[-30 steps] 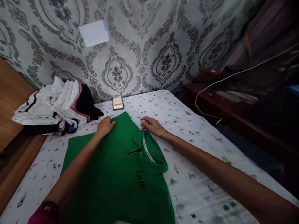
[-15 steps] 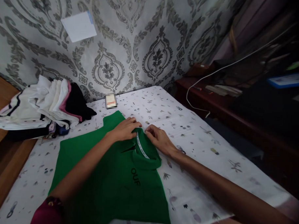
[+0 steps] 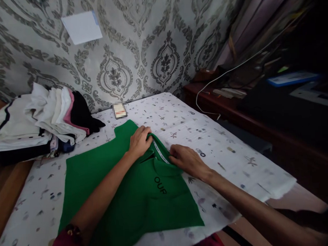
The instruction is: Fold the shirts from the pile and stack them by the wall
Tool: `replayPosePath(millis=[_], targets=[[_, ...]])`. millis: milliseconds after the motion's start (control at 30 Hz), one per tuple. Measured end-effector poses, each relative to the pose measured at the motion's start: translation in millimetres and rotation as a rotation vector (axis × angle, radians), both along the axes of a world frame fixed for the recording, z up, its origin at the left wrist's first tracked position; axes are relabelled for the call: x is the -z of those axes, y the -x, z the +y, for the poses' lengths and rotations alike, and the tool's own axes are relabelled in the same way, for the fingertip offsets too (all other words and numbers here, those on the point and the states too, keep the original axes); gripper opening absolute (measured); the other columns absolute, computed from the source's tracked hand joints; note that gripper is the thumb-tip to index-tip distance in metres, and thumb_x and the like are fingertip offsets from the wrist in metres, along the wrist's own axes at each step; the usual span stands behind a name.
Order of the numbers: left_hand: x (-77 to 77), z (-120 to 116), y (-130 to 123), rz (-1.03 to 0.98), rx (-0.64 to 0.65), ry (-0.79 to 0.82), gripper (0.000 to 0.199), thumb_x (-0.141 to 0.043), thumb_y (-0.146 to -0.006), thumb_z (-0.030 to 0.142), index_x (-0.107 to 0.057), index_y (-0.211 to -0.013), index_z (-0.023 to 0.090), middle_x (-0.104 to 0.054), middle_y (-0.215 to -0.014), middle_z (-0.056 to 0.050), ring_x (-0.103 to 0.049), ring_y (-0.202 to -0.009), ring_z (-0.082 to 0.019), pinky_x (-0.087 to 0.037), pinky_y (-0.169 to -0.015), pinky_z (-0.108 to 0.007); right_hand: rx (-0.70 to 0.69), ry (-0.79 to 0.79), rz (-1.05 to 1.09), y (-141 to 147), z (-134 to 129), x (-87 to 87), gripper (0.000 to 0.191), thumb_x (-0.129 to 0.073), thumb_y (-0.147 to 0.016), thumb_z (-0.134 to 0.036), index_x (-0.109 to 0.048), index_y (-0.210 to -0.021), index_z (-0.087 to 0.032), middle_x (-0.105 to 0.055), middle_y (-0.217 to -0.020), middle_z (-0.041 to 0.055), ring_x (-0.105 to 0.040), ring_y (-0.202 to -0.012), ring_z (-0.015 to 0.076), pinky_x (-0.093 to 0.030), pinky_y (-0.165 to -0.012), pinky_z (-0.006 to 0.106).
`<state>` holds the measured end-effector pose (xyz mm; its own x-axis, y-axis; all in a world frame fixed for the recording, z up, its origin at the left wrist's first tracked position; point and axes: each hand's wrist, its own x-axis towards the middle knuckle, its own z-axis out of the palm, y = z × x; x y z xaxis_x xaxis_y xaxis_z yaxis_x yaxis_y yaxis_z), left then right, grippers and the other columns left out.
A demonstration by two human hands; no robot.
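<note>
A green collared shirt (image 3: 118, 189) lies spread over the bed sheet, its dark chest lettering partly readable as "OUR". Its collar points right, and a white printed tape shows along the inside of the neck. My left hand (image 3: 140, 141) is closed on the far end of the collar, fingers curled over the cloth. At the near right end of the collar, my right hand (image 3: 187, 161) pinches the edge, its fingertips partly hidden. Between both hands the collar is stretched.
A pile of folded clothes (image 3: 48, 120), white, pink and black, sits at the left. A small box (image 3: 120, 111) stands near the patterned wall. At the right is a dark red table (image 3: 192, 97) with a white cable (image 3: 205, 86) and a blue-edged object (image 3: 291, 78).
My right hand has moved from the collar's far side to its near right end and closed on it. The collar is now pulled straighter, and the shirt has shifted slightly right.
</note>
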<state>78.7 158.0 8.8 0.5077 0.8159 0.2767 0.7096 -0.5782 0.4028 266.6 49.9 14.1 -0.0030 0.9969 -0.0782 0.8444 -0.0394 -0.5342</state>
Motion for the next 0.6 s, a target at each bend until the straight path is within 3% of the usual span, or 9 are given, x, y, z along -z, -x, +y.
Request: replayPosePath(millis=[100, 200, 267, 467, 533, 600], targets=[[6.0, -0.4, -2.0, -0.021, -0.044, 0.019, 0.009, -0.051, -0.092, 0.021, -0.057, -0.099, 0.021, -0.058, -0.104, -0.008, -0.056, -0.101, -0.024, -0.047, -0.079, -0.036, 0.038, 0.0, 0.286, 1.3, -4.2, 0.4, 0.007, -0.055, -0.079, -0.027, -0.05, -0.075, -0.024, -0.06, -0.063, -0.0019, -0.056, -0.059, 0.0161, -0.039, -0.056, 0.029], [9.5, -0.1, -4.5, -0.015, -0.063, 0.054, 0.009, -0.052, -0.093, 0.023, -0.058, -0.1, 0.022, -0.059, -0.104, -0.008, -0.057, -0.097, -0.024, -0.046, -0.077, -0.036, 0.124, 0.105, 0.671, 2.2, -5.7, 6.4, 0.021, -0.058, -0.08, -0.042, -0.046, -0.079, -0.025, -0.054, -0.055, -0.006, -0.051, -0.045, 0.0136, -0.039, -0.045, 0.026], [10.4, 0.2, -6.4, 0.007, -0.061, 0.061, 0.009, -0.052, -0.094, 0.024, -0.058, -0.1, 0.022, -0.061, -0.104, -0.007, -0.058, -0.097, -0.023, -0.046, -0.076, -0.035, 0.179, 0.171, 0.8, 1.5, -5.4, 12.1, 0.03, -0.063, -0.076, -0.049, -0.045, -0.081, -0.025, -0.051, -0.051, -0.0085, -0.047, -0.037, 0.012, -0.037, -0.039, 0.025], [4.5, -5.4, 0.5, -0.02, 0.016, 0.039, 0.023, -0.055, -0.096, 0.032, -0.053, -0.115, 0.019, -0.062, -0.114, -0.011, -0.06, -0.104, -0.025, -0.049, -0.076, -0.035, 0.196, 0.102, 0.766, -2.9, -11.2, 21.0, 0.023, -0.06, -0.081, -0.044, -0.054, -0.085, -0.022, -0.056, -0.053, -0.0048, -0.053, -0.042, 0.0128, -0.041, -0.04, 0.024], [-1.7, -14.3, 9.8, -0.077, 0.039, 0.008, 0.03, -0.056, -0.095, 0.034, -0.049, -0.12, 0.019, -0.06, -0.118, -0.012, -0.059, -0.106, -0.026, -0.05, -0.075, -0.035, 0.179, 0.042, 0.699, -5.2, -17.8, 20.4, 0.024, -0.055, -0.087, -0.043, -0.058, -0.095, -0.021, -0.061, -0.063, -0.0021, -0.054, -0.045, 0.0128, -0.044, -0.043, 0.026], [-9.6, -28.9, 20.4, -0.13, 0.07, -0.008, 0.022, -0.053, -0.096, 0.029, -0.05, -0.115, 0.02, -0.06, -0.112, -0.01, -0.06, -0.101, -0.023, -0.05, -0.075, -0.034, 0.105, -0.077, 0.565, -9.0, -25.6, 19.1, 0.027, -0.051, -0.091, -0.038, -0.061, -0.108, -0.021, -0.066, -0.08, 0.0027, -0.056, -0.052, 0.0133, -0.047, -0.05, 0.028]])
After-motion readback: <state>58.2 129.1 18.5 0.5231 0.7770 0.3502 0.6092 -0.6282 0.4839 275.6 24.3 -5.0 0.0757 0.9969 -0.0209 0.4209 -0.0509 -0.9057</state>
